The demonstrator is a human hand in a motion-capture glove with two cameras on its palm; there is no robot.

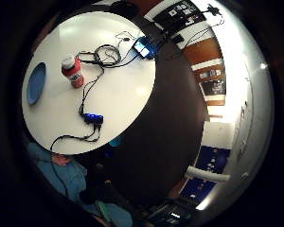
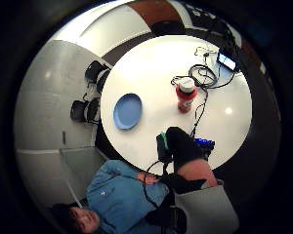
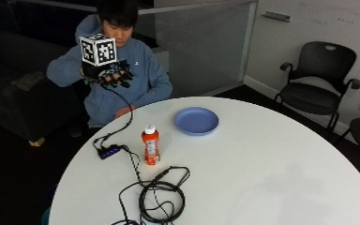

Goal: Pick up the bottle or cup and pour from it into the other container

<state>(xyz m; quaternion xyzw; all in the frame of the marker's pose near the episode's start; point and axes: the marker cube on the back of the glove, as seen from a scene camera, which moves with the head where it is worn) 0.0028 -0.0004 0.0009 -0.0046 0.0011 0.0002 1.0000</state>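
Above the table's far left edge, the gloved right hand [image 3: 108, 75] hangs raised, fingers loosely curled, holding nothing.
An orange bottle [image 3: 150, 145] (white cap) stands upright on the white table [image 3: 280, 164], near-left of the blue plate [image 3: 196, 120].

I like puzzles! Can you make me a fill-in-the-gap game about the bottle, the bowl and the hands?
1. The orange bottle has a cap coloured ____.
2. The shallow bowl is coloured ____.
3. The bottle stands ____ on the round table.
4. The gloved right hand is raised in the air and holds ____.

Missing words: white; blue; upright; nothing
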